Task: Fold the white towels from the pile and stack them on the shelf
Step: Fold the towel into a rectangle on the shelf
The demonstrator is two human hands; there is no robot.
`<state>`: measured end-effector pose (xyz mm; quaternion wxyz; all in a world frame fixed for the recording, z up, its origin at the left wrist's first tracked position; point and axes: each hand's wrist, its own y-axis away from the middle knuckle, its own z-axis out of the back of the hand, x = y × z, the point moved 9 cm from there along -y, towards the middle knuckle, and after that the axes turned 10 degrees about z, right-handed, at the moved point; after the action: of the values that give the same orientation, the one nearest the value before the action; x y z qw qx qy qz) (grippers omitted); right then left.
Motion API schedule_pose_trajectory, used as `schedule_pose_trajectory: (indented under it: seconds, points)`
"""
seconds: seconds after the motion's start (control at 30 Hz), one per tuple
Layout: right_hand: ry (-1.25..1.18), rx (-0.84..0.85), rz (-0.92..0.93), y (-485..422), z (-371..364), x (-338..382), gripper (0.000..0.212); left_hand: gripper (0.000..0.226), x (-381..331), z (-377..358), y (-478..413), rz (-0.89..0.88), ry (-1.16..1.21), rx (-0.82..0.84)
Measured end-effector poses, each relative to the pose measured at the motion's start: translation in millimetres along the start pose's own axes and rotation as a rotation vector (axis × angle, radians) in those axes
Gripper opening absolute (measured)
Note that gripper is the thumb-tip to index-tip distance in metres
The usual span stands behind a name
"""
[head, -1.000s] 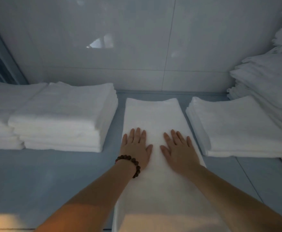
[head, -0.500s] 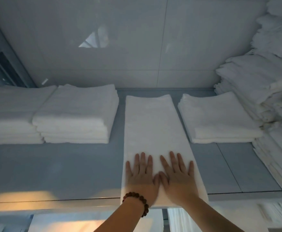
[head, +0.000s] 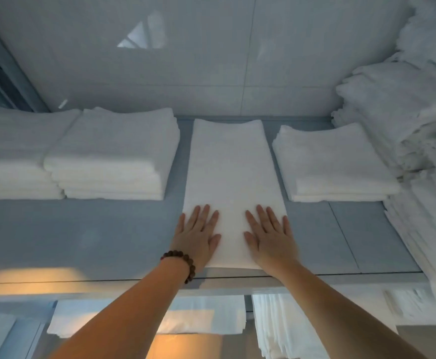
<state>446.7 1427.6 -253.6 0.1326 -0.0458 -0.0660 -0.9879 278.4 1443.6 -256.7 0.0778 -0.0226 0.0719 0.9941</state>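
A long white towel (head: 231, 177), folded into a narrow strip, lies flat on the grey shelf (head: 82, 234), running from the back wall to the front edge. My left hand (head: 197, 234), with a bead bracelet at the wrist, presses flat on the strip's near left corner. My right hand (head: 270, 237) presses flat on its near right corner. Fingers of both hands are straight and spread. Stacks of folded white towels sit on each side: one (head: 110, 156) to the left, one (head: 333, 164) to the right.
Another folded stack (head: 12, 156) sits at the far left. A tall rumpled pile of white towels (head: 406, 112) fills the right side. A tiled wall (head: 186, 60) closes the back. Below the shelf edge hang more white towels (head: 284, 327).
My hands slid back along the towel toward the shelf's front edge, then moved apart to its two near corners. The view pulled back, showing the shelf edge and the space below.
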Motion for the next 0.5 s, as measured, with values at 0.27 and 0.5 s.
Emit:
schedule_pose_trajectory:
  seconds: [0.27, 0.5]
  points:
    - [-0.021, 0.042, 0.080, 47, -4, 14, 0.067, 0.075, -18, -3, 49, -0.078, 0.061, 0.080]
    - [0.017, 0.084, 0.146, 72, -8, 23, 0.100, 0.106, -17, -15, 72, -0.122, -0.018, 0.080]
